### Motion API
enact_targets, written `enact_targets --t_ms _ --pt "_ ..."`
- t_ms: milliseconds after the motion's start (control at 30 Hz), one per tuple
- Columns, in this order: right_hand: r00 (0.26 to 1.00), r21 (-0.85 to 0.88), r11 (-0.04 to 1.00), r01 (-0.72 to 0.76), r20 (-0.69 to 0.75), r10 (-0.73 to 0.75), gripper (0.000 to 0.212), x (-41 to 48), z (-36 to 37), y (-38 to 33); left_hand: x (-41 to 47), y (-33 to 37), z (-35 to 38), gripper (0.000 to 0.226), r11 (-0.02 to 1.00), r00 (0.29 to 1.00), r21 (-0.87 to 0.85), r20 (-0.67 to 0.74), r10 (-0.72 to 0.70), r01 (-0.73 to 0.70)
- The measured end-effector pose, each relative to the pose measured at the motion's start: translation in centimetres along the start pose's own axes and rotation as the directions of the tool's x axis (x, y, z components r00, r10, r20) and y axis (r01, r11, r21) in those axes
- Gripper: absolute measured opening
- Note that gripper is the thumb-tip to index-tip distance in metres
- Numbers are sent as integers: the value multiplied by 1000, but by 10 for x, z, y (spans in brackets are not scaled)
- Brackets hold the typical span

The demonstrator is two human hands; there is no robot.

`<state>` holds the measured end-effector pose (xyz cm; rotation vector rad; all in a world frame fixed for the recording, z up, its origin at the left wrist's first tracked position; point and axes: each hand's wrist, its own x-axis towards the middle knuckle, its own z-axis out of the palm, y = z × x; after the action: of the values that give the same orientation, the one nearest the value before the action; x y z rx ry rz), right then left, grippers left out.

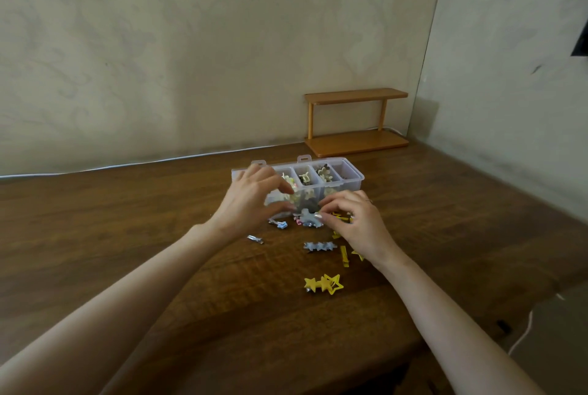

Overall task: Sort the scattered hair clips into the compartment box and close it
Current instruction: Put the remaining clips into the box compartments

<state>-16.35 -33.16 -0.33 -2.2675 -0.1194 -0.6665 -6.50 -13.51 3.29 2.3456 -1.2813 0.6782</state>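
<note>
Right forearm stretched forward, right hand pinching blue clip.

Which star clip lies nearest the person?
The yellow star clip, alone in front; the grey star clip and those under the right hand lie farther back.

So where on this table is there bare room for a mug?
Free: the broad stretch of table left of the left hand, and the patch right of the compartment box, in front of the wooden shelf. Crowded: in front of the box, clips lie round the right hand, which pinches a blue clip, down to the yellow star clip.
</note>
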Motion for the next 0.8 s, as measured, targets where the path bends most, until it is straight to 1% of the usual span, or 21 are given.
enact_targets --t_ms 67,167,233,300,367,433,533,600,667,733,800 --pt "1000 70 998 -4 21 2 11 -1 -1 -3 -2 10 8 38 998 999 -58 42 22 -19" --pt "999 129 992 1 32 -5 11 -1 -2 -4 -4 20 15 32 979 997 -203 76 2 14" --pt "1000 140 990 0 28 -4 12 -2 -1 -4 -5 25 17 27 957 996 -285 87 -29 53" --pt "1000 114 993 11 18 -13 12 -2 0 -4 -7 28 18 16 946 997 -317 66 -46 65" --pt "1000 80 997 13 19 -15 18 -2 0 -3 -9 27 17 7 945 998 -320 35 -60 68" --pt "999 39 999 7 44 -9 27 -2 -2 -2 -10 23 13 7 946 996 -313 1 -89 85" --pt "988 -155 983 103 131 -83 37 -1 -3 3 -11 15 5 8 955 988 -277 -75 -134 109" --pt "971 -224 963 151 215 -102 37 -1 -4 5 -13 10 0 11 953 976 -269 -122 -179 141" --pt "954 -256 949 183 277 -110 35 -2 -4 6 -14 3 -4 14 946 957 -266 -171 -236 186" --pt "946 -278 939 205 302 -117 31 -3 -3 6 -13 -4 -7 14 935 924 -253 -227 -308 249" --pt "947 -279 936 215 296 -129 24 -2 -1 6 -10 -14 -12 10 912 874 -239 -283 -394 334"
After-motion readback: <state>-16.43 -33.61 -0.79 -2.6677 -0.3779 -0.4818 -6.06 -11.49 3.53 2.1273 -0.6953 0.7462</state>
